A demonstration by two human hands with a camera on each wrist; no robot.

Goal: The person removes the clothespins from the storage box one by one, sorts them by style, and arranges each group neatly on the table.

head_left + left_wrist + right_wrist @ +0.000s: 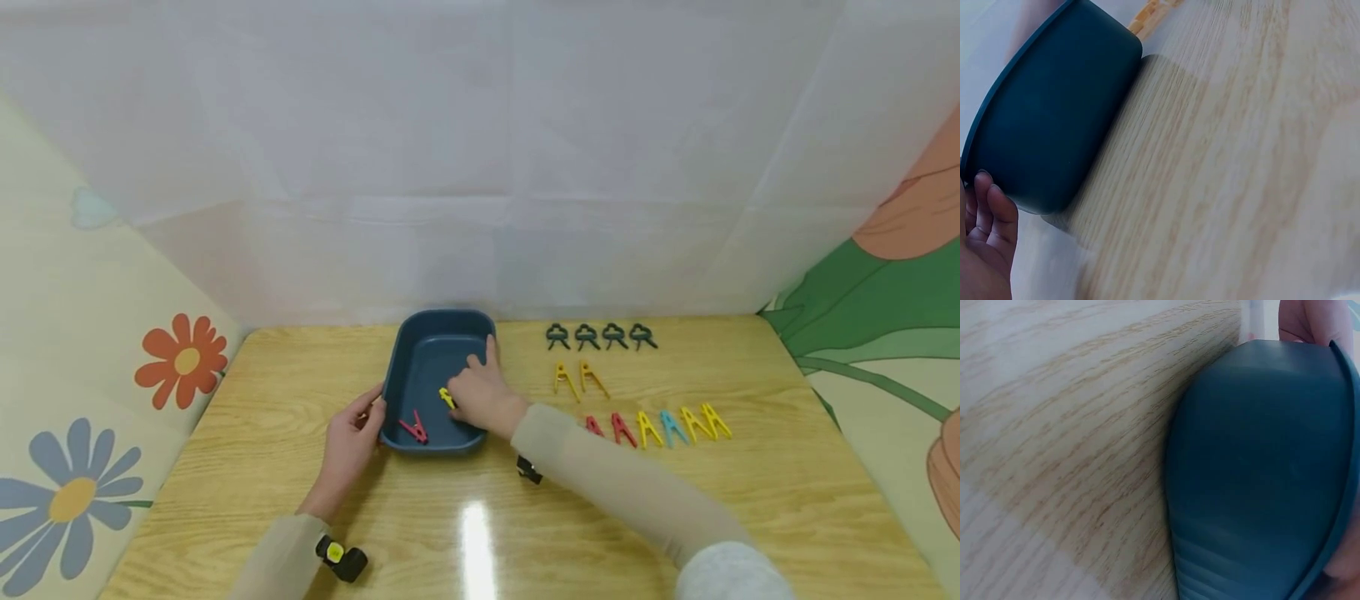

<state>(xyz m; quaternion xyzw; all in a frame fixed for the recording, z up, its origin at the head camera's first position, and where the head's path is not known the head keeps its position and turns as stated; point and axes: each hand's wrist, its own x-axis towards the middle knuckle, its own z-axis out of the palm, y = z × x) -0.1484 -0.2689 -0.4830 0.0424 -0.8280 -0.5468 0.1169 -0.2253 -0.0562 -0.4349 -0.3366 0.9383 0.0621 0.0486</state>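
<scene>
A dark blue rectangular tray [438,446] stands on the wooden table. At its left side my left hand [351,437] holds the rim, and the left wrist view shows curled fingers [1002,215] against the outer wall. My right hand [483,393] reaches over the right wall into the tray, one finger pointing up along the far right rim. A yellow clothespin [447,397] sticks out from this hand's fingertips, which pinch it; part of it is hidden. Near the tray's front left corner lies a red clothespin [416,429]. In the right wrist view the tray's outer wall [1260,469] covers most of the hand.
Right of the tray, several dark clips [587,337] form a back row. Two yellow-orange clothespins [592,379] lie in front of them. Nearer is a row of red, yellow and blue clothespins [672,427], partly behind the right sleeve [600,467]. A white sheet [480,167] hangs behind the table.
</scene>
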